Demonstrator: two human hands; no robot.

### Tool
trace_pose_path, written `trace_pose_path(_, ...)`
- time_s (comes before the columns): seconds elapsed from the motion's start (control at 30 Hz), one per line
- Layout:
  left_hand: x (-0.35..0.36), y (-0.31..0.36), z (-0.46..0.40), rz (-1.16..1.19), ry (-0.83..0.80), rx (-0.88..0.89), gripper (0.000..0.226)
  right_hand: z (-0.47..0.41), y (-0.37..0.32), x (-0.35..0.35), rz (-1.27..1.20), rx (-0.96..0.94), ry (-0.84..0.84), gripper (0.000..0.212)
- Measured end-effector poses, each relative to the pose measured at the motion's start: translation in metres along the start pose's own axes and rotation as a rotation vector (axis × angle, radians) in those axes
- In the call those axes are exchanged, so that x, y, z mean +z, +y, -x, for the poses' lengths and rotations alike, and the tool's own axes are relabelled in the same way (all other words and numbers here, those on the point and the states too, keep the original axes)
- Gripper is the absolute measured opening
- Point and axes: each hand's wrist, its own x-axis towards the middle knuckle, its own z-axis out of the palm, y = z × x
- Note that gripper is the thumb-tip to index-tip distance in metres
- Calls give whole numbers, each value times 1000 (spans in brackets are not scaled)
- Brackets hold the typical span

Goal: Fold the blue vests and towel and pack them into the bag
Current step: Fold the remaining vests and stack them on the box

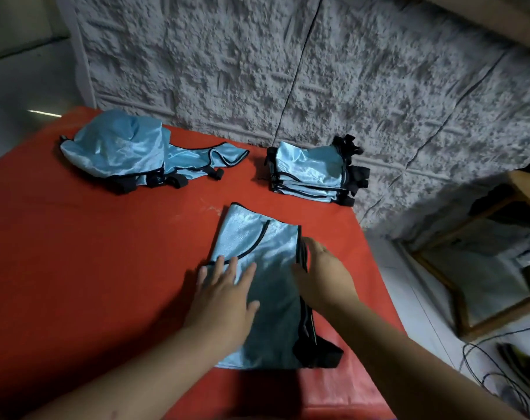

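Head view: shiny blue vest (257, 286), black-trimmed, half-folded into a long strip on the red desk (91, 268). Left hand (224, 295) flat on it, fingers spread. Right hand (324, 277) at its right edge, grip unclear. Folded stack (312, 171) by the rough grey wall (318, 71); crumpled pile (127, 147) far left.

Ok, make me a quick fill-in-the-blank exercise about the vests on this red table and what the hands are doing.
1. The left hand lies flat on the vest with its fingers ____.
2. The folded vests sit in a neat ____ near the wall.
3. The crumpled, unfolded vests lie at the far ____ of the table.
4. The right hand touches the vest's ____ edge.

Missing words: spread; stack; left; right
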Motion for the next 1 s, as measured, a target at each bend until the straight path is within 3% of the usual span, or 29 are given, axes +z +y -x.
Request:
trace_pose_path(0.1,-12,-17,8,31,154,-194,54,44,-1,-20,91,252,-111,65)
trace_pose_path(0.13,-17,-21,13,26,140,-272,49,57,1,-21,122,290,-192,62)
trace_pose_path(0.23,-24,-26,30,65,-62,-452,55,86,9,-10,131,294,-346,56)
trace_pose_path(0.3,-26,-27,40,116,-156,-485,55,96,13,4,70,308,-309,42)
trace_pose_path(0.37,-29,-29,48,134,-195,-486,41,98,16,10,-26,362,-266,27)
trace_pose_path(0.43,-31,-28,54,209,-243,-523,38,101,18,9,-100,409,-257,22)
trace_pose_path(0.57,-34,-20,60,757,-144,-587,24,102,20,8,-216,470,-276,24)
trace_pose_path(0.63,-38,-15,65,987,-115,-637,24,100,23,7,-428,501,-251,25)
trace_pose_path(0.73,-39,-18,69,1130,-101,-669,10,102,26,2,-785,547,-290,30)
trace_pose_path(0.87,-44,-25,74,1050,-64,-589,24,109,31,0,-901,465,-194,49)
trace_pose_path(1.0,-50,-29,76,1030,-134,-434,12,112,34,-12,-1011,309,-240,24)
